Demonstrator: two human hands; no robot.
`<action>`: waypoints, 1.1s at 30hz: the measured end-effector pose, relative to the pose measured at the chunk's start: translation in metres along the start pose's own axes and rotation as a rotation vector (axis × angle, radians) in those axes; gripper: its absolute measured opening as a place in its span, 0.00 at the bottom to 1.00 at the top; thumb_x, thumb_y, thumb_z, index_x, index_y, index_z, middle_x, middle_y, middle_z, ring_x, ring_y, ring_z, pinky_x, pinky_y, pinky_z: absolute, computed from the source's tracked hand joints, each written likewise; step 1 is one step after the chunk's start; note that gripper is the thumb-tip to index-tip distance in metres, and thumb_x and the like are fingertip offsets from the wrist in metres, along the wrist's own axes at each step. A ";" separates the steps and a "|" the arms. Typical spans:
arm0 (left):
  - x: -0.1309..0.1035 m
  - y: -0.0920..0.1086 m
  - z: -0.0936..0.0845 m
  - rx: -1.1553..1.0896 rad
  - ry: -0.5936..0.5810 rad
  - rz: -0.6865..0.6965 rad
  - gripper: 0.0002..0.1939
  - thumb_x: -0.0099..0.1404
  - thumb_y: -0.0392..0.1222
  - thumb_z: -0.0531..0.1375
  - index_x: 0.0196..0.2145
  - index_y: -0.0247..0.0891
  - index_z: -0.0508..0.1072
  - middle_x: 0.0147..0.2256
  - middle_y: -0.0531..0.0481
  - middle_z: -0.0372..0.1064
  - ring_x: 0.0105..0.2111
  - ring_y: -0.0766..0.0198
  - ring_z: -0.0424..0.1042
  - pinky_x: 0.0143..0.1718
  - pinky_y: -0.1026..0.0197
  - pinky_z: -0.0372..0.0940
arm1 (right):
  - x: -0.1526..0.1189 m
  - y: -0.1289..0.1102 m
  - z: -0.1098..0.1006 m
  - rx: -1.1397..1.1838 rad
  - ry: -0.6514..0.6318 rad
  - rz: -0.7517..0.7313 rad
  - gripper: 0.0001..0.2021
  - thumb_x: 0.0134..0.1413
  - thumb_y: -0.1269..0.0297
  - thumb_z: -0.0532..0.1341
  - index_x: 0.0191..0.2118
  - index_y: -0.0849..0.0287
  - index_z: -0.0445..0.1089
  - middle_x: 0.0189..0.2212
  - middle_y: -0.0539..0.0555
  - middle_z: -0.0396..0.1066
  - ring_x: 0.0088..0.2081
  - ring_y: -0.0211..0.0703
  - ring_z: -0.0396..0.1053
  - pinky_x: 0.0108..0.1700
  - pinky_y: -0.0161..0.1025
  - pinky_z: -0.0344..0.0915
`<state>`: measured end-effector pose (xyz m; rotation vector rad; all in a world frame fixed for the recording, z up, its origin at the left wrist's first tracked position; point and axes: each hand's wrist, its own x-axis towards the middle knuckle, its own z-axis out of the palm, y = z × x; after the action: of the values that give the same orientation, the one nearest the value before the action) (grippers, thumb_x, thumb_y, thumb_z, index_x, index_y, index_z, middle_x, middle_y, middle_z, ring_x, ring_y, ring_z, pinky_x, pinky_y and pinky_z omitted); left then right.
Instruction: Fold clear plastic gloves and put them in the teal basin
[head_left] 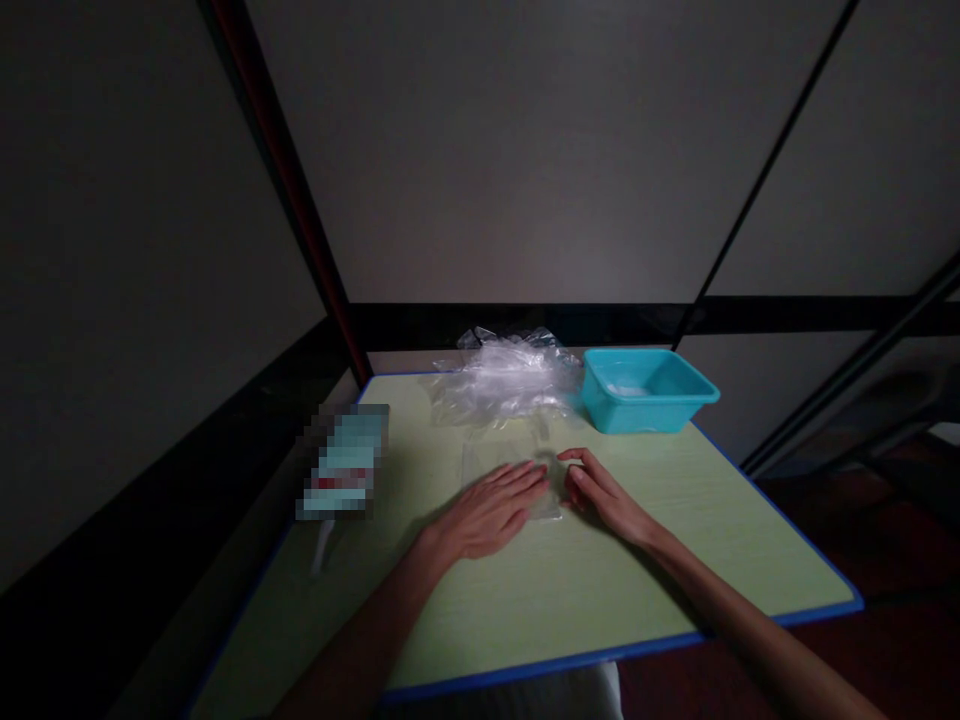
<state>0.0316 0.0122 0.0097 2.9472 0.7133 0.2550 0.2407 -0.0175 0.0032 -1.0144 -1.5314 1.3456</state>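
A clear, flat plastic bag [487, 447] lies on the table in front of me. My left hand [491, 510] rests flat on it, palm down with the fingers stretched out, covering part of it. Just off the bag's right edge is my right hand [598, 496], its index finger reaching out and the other fingers bent. I see nothing held in it, though its underside is hidden. Beyond both hands, a loose heap of clear plastic bags [510, 378] sits at the far edge of the table.
A turquoise plastic basin [645, 415] stands at the table's far right, with something whitish inside. To the left is a pale green, pixelated object [345, 465] with a thin white strip below it. The yellow-green table [600, 600] has a blue edge; panelled walls rise behind and left.
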 end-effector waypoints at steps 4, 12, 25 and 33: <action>0.000 0.004 0.001 -0.010 0.006 0.006 0.23 0.65 0.39 0.44 0.58 0.39 0.49 0.59 0.50 0.45 0.59 0.65 0.41 0.58 0.56 0.40 | 0.002 -0.002 0.001 -0.048 -0.032 -0.003 0.21 0.55 0.47 0.46 0.48 0.56 0.51 0.21 0.44 0.51 0.21 0.34 0.53 0.26 0.33 0.59; -0.001 0.004 0.009 -0.003 0.013 0.029 0.21 0.66 0.42 0.43 0.57 0.41 0.50 0.58 0.51 0.48 0.58 0.65 0.44 0.58 0.57 0.40 | 0.002 -0.005 0.006 -0.115 -0.087 -0.088 0.22 0.56 0.47 0.43 0.49 0.58 0.50 0.20 0.44 0.52 0.22 0.35 0.53 0.25 0.33 0.55; 0.000 0.006 0.006 0.033 0.012 0.050 0.24 0.65 0.42 0.46 0.58 0.41 0.48 0.59 0.50 0.44 0.59 0.65 0.40 0.57 0.56 0.40 | 0.000 -0.008 -0.002 -0.151 -0.020 -0.057 0.20 0.57 0.51 0.44 0.50 0.57 0.51 0.20 0.44 0.52 0.22 0.35 0.55 0.26 0.35 0.63; -0.026 0.011 -0.013 0.063 0.011 -0.074 0.32 0.63 0.47 0.49 0.59 0.34 0.41 0.60 0.44 0.37 0.59 0.61 0.37 0.57 0.56 0.39 | -0.024 -0.024 0.003 -1.012 -0.365 -0.361 0.27 0.57 0.54 0.47 0.59 0.63 0.45 0.57 0.63 0.47 0.58 0.49 0.45 0.57 0.52 0.42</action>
<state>0.0114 -0.0091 0.0198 2.9728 0.8451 0.2468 0.2445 -0.0435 0.0246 -0.9932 -2.6314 0.4556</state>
